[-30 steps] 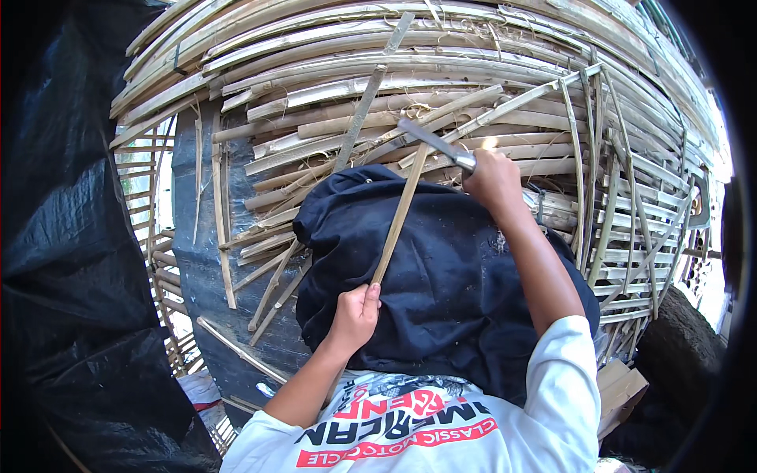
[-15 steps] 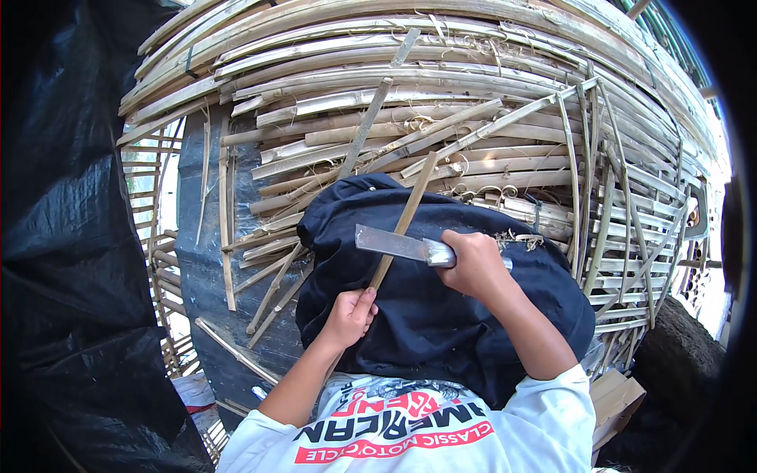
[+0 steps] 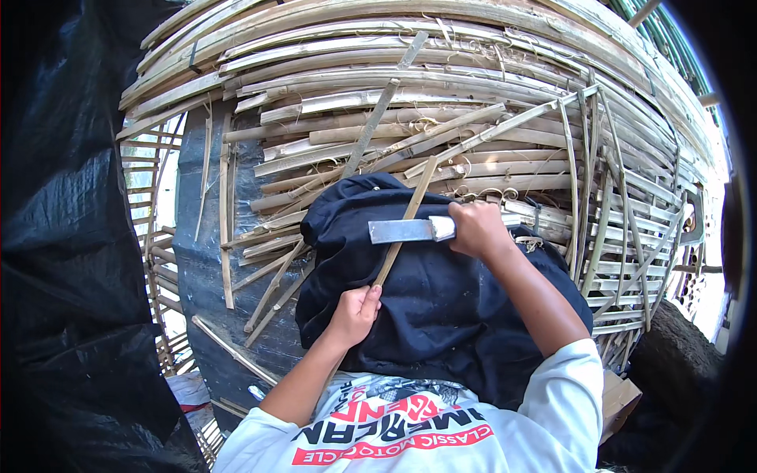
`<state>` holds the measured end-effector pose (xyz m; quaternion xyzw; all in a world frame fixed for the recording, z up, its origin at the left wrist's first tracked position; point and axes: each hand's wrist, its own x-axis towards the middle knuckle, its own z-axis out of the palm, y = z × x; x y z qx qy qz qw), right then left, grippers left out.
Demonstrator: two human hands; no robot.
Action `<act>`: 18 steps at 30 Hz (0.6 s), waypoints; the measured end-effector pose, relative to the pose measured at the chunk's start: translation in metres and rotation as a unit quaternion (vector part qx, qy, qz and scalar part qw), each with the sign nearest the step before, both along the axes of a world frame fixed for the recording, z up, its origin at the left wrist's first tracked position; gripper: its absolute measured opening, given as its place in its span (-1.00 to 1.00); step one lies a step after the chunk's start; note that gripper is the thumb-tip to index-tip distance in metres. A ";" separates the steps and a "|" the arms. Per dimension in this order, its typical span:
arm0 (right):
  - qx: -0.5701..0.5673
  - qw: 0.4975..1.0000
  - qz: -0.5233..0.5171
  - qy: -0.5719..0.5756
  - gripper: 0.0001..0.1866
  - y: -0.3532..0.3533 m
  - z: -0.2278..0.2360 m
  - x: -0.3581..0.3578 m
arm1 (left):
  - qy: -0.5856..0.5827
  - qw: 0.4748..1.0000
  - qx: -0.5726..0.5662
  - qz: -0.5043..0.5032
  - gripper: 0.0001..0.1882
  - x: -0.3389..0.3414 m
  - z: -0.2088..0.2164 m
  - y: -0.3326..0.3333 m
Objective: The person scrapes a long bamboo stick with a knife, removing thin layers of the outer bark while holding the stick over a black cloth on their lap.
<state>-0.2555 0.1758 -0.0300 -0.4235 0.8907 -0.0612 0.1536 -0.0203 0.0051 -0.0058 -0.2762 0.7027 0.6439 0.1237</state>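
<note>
My left hand (image 3: 356,315) is closed round the near end of a narrow bamboo strip (image 3: 424,180), thumb on top. The strip slants away from me, up and to the right, over dark cloth (image 3: 441,315) spread across my lap. In my right hand (image 3: 479,229) is a knife with a broad, square-ended blade (image 3: 400,231), gripped by its handle. Its blade points left and lies across the strip at about mid-length. Whether the edge touches the strip I cannot tell. The fingers hide most of the handle.
Many split bamboo slats (image 3: 355,98) lie stacked beyond the cloth, with curled shavings among them. Loose strips rest on a dark sheet (image 3: 193,260) at the left. Black plastic sheeting (image 3: 71,236) hangs at far left. A cardboard box (image 3: 619,406) stands at lower right.
My right hand and the knife have shifted away from me, farther up the strip, and the blade now lies more level. My left hand has hardly moved.
</note>
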 end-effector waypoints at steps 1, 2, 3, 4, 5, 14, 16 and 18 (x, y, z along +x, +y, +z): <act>0.003 0.997 -0.077 0.020 -0.78 0.003 -0.010 -0.023 | -0.047 0.998 0.045 0.018 -0.50 -0.011 0.010 0.000; -0.003 0.996 -0.081 0.027 -0.78 0.003 -0.014 -0.024 | -0.090 0.991 0.089 0.038 -0.50 -0.017 0.015 0.001; -0.019 0.996 -0.080 0.043 -0.77 -0.005 -0.012 -0.029 | -0.082 0.992 0.087 0.036 -0.50 -0.015 0.015 0.003; -0.026 0.997 -0.068 0.026 -0.77 -0.012 -0.006 -0.019 | -0.042 0.997 0.057 0.042 -0.52 -0.006 0.010 0.007; -0.033 0.998 -0.055 0.009 -0.76 -0.014 0.002 -0.004 | -0.003 0.998 0.028 0.049 -0.55 -0.002 0.004 0.008; -0.030 0.998 0.051 0.002 -0.79 -0.016 0.007 0.000 | 0.052 0.997 -0.045 0.020 -0.50 0.003 -0.010 0.004; -0.037 0.997 -0.062 0.042 -0.78 -0.007 -0.009 -0.032 | -0.006 1.000 0.006 0.029 -0.51 -0.009 0.004 0.006; -0.050 0.989 -0.129 0.050 -0.74 -0.014 -0.005 -0.038 | -0.041 0.997 0.034 0.051 -0.51 -0.013 0.007 0.008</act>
